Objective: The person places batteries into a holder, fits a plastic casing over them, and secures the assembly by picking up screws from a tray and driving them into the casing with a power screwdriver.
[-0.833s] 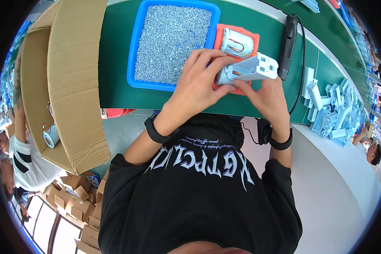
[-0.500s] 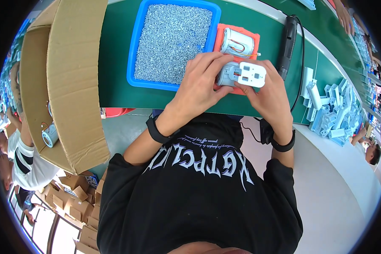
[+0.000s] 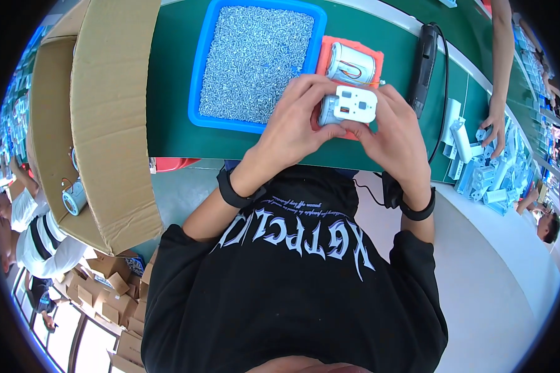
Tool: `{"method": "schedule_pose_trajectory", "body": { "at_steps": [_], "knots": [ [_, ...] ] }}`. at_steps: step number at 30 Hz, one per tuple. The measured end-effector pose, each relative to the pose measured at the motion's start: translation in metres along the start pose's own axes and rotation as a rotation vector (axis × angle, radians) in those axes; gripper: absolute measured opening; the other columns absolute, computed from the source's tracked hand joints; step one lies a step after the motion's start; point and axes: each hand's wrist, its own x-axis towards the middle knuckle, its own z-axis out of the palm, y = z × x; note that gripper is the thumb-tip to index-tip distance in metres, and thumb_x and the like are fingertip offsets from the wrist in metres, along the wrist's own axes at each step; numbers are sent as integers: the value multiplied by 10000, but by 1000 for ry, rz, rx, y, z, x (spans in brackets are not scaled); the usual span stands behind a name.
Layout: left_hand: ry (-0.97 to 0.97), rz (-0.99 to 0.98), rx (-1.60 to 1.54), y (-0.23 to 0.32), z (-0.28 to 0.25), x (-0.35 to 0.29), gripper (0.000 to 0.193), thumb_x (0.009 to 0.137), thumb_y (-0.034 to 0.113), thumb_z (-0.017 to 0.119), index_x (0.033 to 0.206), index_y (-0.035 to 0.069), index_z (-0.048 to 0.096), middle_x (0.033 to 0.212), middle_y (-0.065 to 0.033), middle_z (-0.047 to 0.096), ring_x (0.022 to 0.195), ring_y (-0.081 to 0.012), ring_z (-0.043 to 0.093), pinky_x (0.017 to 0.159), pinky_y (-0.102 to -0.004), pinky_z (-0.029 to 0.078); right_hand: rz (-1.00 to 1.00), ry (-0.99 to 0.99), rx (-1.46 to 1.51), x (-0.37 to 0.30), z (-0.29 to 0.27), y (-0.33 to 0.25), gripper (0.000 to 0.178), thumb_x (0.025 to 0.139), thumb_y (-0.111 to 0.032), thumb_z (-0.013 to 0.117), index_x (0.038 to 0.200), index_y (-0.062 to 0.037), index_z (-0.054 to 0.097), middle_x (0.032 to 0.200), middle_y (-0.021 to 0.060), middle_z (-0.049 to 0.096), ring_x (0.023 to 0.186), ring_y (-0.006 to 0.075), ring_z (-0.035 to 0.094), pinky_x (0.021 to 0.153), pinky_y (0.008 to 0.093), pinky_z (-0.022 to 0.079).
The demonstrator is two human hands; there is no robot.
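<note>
Over the front of the red pad (image 3: 379, 57), my left hand (image 3: 294, 121) grips a pale blue cylindrical housing (image 3: 328, 113), thumb and fingers closed round its left side. My right hand (image 3: 397, 133) is closed on a white plastic plate (image 3: 368, 105) with rounded corners and square holes. The plate lies across the right part of the housing; whether the two are joined I cannot tell. Just beyond my fingers, a second pale cylinder (image 3: 353, 59) with red and dark wires and a small white connector rests on the pad.
A blue tray (image 3: 195, 93) full of small metal screws stands left of the pad. To the right lies a black electric screwdriver (image 3: 423, 71) with a cable. Another person's hand (image 3: 495, 127) touches a pile of pale blue plastic parts (image 3: 494, 171). An open cardboard box (image 3: 109, 124) stands far left.
The white plate has shifted left, covering more of the housing, and my right hand moved with it. At the right, another person's arm has reached down to the pile of parts.
</note>
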Motion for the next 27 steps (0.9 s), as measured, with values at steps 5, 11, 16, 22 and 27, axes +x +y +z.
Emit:
{"method": "schedule_pose_trajectory", "body": {
  "at_steps": [5,11,16,22,27],
  "knots": [
    [-5,13,-14,-3,2,-1,545,598,82,832,1085,39,590,1105,-110,565,1066,-319,523,910,-391,440,-48,-14,-74,-3,3,-4,376,710,-23,710,1056,-26,563,884,114,618,885,297,576,754,388,491],
    [23,35,50,4,1,3,554,586,54,830,1087,45,592,1113,-117,562,1054,-316,533,896,-383,450,-29,99,99,-10,19,18,368,709,-9,702,1056,-39,583,900,106,622,890,297,575,771,386,495],
    [11,43,139,3,3,2,543,596,32,818,1089,48,594,1137,-119,557,1040,-315,543,884,-385,461,-16,236,248,-23,17,30,409,683,36,697,1071,-56,609,979,86,641,930,286,606,785,374,512],
    [-46,55,123,4,1,2,549,602,1,803,1109,48,596,1163,-116,551,1066,-314,542,887,-381,462,-18,238,220,-26,20,27,435,677,27,725,1091,-73,635,1012,74,654,926,256,628,787,353,522],
    [-61,40,152,12,1,2,532,628,-27,771,1127,52,603,1166,-118,555,1106,-309,536,893,-379,462,107,183,356,-34,4,34,404,712,18,715,1096,-76,632,1039,92,640,913,251,627,770,346,520]
  ]
}}
